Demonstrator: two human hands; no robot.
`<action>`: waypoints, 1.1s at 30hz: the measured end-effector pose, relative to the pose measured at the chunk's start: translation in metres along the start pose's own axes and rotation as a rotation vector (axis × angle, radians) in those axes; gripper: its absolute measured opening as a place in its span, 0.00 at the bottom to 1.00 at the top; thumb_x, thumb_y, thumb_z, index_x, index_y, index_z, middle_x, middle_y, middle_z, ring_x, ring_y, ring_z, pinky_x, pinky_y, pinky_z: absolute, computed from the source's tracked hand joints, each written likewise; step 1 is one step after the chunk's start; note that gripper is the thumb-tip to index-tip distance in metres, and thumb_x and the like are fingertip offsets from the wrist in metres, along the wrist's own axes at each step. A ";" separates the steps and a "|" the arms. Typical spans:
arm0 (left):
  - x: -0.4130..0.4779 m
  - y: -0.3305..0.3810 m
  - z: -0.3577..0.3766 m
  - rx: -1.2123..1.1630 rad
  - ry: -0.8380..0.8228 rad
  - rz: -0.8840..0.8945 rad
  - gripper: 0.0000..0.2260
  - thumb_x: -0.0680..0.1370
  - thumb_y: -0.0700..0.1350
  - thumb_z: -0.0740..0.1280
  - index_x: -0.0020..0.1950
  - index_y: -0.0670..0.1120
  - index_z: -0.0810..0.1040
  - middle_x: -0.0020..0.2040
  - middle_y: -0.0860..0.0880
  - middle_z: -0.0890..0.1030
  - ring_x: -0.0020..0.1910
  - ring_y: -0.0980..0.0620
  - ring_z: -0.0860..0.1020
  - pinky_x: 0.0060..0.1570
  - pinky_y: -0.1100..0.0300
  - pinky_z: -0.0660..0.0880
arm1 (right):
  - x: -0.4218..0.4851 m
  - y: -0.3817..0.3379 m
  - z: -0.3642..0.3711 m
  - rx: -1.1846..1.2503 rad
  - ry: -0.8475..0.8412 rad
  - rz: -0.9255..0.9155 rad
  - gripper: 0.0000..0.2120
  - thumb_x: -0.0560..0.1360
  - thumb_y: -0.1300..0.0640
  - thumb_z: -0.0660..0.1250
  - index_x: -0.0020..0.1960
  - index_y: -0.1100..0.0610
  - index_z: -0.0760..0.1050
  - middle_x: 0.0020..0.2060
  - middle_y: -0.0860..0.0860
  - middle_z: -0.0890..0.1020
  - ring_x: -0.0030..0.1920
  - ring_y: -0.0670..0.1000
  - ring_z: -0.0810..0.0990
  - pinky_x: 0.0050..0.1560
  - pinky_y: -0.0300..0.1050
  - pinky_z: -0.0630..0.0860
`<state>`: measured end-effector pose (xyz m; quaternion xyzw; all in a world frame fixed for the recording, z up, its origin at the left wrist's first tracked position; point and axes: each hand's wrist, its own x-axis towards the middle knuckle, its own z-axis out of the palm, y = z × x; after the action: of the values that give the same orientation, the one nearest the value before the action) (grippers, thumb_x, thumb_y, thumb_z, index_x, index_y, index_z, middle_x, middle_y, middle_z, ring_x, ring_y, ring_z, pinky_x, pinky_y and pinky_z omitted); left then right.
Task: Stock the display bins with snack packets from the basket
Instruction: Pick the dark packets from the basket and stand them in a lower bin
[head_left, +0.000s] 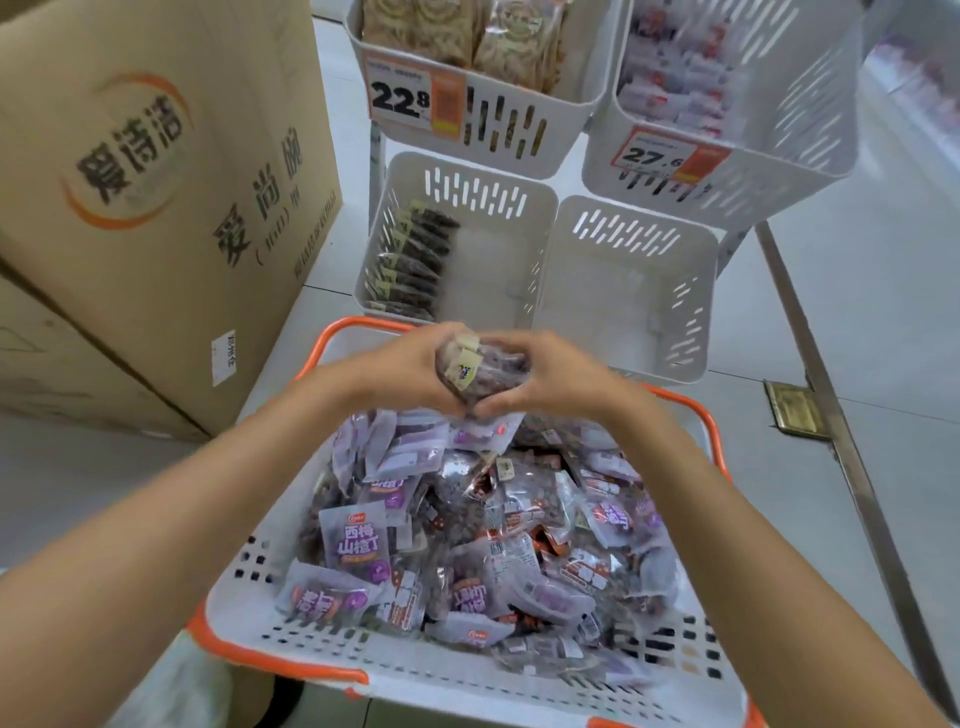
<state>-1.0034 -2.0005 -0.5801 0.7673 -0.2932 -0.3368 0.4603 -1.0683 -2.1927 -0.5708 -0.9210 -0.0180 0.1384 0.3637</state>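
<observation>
A white basket with an orange rim sits low in front of me, heaped with purple and clear snack packets. Above its far edge my left hand and my right hand together grip a small bundle of dark snack packets with yellow tags. Just beyond the hands are two white lower display bins: the left bin holds a row of dark packets along its left side, and the right bin holds nothing.
Two upper bins carry price tags: one marked 22.8 with tan packets, one marked 27.6 with white packets. Large cardboard boxes stand at the left. A metal floor strip runs along the right.
</observation>
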 end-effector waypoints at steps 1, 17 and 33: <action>0.010 0.003 -0.009 0.057 0.033 0.024 0.26 0.66 0.34 0.80 0.59 0.44 0.72 0.50 0.47 0.81 0.48 0.52 0.81 0.43 0.64 0.79 | 0.012 0.000 -0.010 0.014 -0.010 -0.001 0.33 0.61 0.48 0.82 0.64 0.46 0.76 0.46 0.38 0.83 0.44 0.38 0.82 0.46 0.37 0.78; 0.149 -0.126 -0.098 0.686 0.247 -0.207 0.49 0.69 0.64 0.74 0.81 0.59 0.48 0.80 0.48 0.34 0.77 0.44 0.30 0.75 0.35 0.47 | 0.191 0.106 0.004 -0.144 -0.247 0.366 0.37 0.75 0.33 0.64 0.76 0.52 0.60 0.72 0.54 0.69 0.66 0.57 0.72 0.59 0.44 0.67; 0.113 -0.094 -0.078 0.472 0.379 -0.142 0.37 0.72 0.53 0.76 0.77 0.52 0.64 0.78 0.48 0.64 0.77 0.46 0.61 0.74 0.43 0.61 | 0.165 0.091 0.006 -0.005 -0.041 0.199 0.28 0.79 0.51 0.67 0.77 0.51 0.64 0.75 0.51 0.67 0.75 0.52 0.65 0.74 0.44 0.60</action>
<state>-0.8611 -2.0085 -0.6661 0.9208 -0.2177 -0.1415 0.2910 -0.9174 -2.2335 -0.6768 -0.9162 0.0656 0.1925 0.3453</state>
